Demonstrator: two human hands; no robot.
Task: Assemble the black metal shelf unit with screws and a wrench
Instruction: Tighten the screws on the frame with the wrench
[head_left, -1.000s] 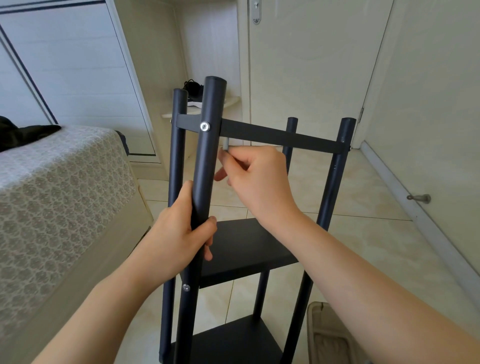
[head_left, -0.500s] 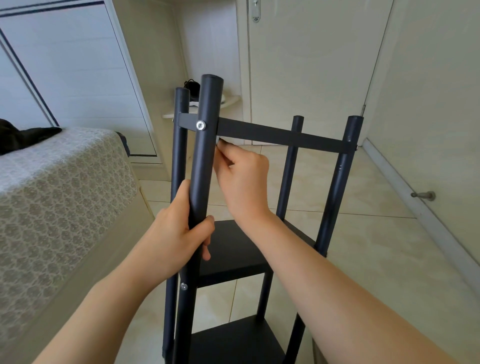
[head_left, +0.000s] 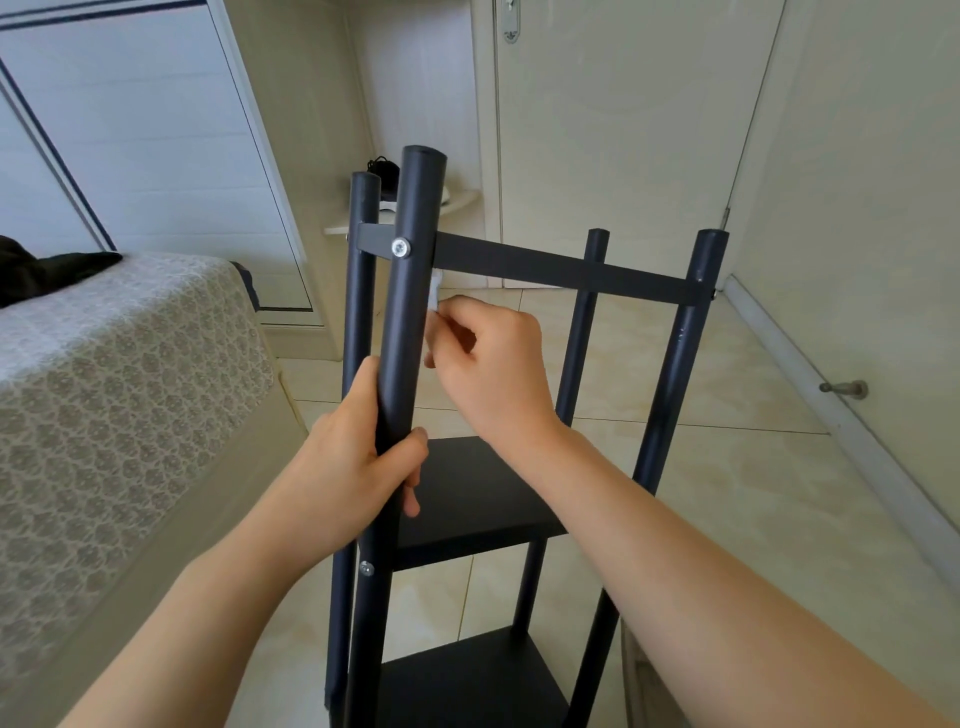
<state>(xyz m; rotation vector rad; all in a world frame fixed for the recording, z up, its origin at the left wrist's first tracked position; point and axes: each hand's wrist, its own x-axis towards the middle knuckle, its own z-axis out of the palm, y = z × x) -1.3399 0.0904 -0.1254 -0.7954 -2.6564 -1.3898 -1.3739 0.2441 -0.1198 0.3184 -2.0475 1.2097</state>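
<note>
The black metal shelf unit (head_left: 670, 374) stands upright on the tiled floor, with four round posts, a flat top crossbar (head_left: 550, 267) and two dark shelf boards (head_left: 470, 493) below. My left hand (head_left: 358, 457) grips the nearest post (head_left: 410, 291) at mid height. My right hand (head_left: 488, 364) sits just behind that post, under the crossbar, pinching a small silvery wrench (head_left: 435, 291) whose tip blurs. A silver screw head (head_left: 400, 247) shows on the near post at crossbar level, and another screw (head_left: 366, 568) lower down.
A bed with a patterned cover (head_left: 119, 395) lies close on the left. A closed door (head_left: 613, 130) is behind the shelf and a wall with a door stopper (head_left: 844, 388) runs along the right. A corner ledge (head_left: 457, 202) holds dark items.
The view shifted slightly and the shelf top leans a little rightward. My right hand turned at the wrist under the crossbar, moving the wrench. My left hand kept its grip on the post.
</note>
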